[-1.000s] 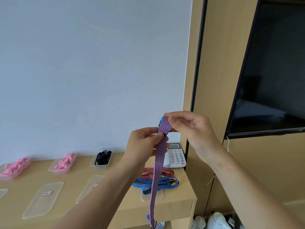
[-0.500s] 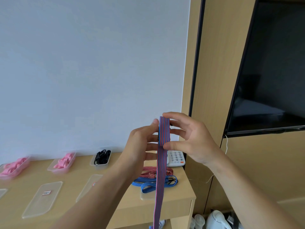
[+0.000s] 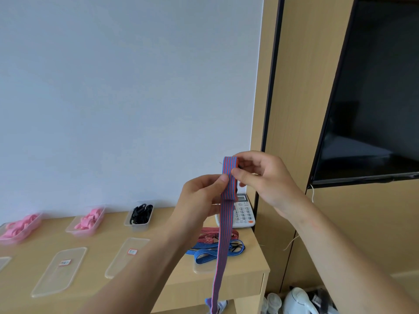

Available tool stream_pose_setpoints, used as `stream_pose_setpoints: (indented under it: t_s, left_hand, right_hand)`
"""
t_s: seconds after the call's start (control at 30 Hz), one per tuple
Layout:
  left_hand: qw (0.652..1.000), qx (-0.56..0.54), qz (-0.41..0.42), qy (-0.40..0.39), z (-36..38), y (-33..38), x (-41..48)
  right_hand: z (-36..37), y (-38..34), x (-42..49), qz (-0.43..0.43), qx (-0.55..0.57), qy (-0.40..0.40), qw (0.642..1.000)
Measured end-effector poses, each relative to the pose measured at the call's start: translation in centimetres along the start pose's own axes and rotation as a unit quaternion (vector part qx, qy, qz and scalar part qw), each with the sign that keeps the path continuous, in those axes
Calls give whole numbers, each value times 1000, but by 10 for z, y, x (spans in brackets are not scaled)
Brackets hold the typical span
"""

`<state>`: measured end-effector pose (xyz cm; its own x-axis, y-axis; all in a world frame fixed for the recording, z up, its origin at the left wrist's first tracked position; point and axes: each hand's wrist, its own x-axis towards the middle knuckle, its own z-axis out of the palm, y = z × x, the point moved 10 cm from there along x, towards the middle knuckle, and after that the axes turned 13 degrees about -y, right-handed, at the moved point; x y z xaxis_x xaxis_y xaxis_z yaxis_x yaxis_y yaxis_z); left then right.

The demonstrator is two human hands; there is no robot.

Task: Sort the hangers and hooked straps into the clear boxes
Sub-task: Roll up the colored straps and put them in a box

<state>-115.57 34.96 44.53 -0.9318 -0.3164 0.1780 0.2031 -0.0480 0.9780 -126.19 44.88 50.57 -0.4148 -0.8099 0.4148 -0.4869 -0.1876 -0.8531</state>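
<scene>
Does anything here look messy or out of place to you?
Mildly. A red strap and a blue strap lie in a loose tangle on the desk by the phone, in no box, the blue one partly over a clear lid. The long strap pinched by left hand and right hand dangles past the desk edge.

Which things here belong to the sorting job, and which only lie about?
Job: red-and-blue striped strap pinched by left hand and right hand; red striped strap; blue striped strap; clear plastic boxes holding pink hangers; clear box holding black pieces; flat clear lids.
Idle: white telephone; black television; white kettle.
</scene>
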Motion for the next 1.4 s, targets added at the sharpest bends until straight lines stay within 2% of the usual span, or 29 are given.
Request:
stream_pose_setpoints:
  t_s: [0.1,0.23,0.33,0.4,0.53,0.63,0.77,0.87,0.97,1.1,1.23,1.33,1.4]
  left_hand:
    - [1000,-2,7,-15,1,-3,2]
    - [1000,-6,10,21,-7,-5,5]
    - [999,0,10,50,-12,-5,5]
    - [998,-3,11,63,-13,-7,5]
    - [996,-34,6,88,-20,-7,3]
    - [995,-17,-12,97,-21,-8,3]
    - [998,14,-23,63,-12,-9,4]
    - [998,-30,-37,31,-6,-9,5]
    - [995,-81,-50,3,-2,-9,6]
    - [997,-68,-21,-28,1,-1,6]
    - [998,-51,-3,-28,-1,4,3]
    - [999,-37,11,-28,1,8,1]
    - [999,-29,14,-22,1,9,0]
  right_hand:
    - [-5,1,-1,-11,19,39,999]
    - [0,-2,-2,-32,33,37,998]
    - [3,3,-4,-25,175,38,984]
    - [6,5,-4,-15,213,24,977]
    - [11,8,-4,25,136,-42,990]
    - [18,9,-4,45,145,-101,983]
    - [8,1,-3,3,167,-44,985]
    - [7,0,-5,-21,162,-21,986]
    - [10,-1,-8,-44,137,-23,989]
    - [17,-6,-12,-68,68,-59,994]
    - [22,-6,-11,-50,12,-92,994]
    - [11,-2,-5,-3,5,-48,999]
    - [10,-2,1,18,-7,-57,998]
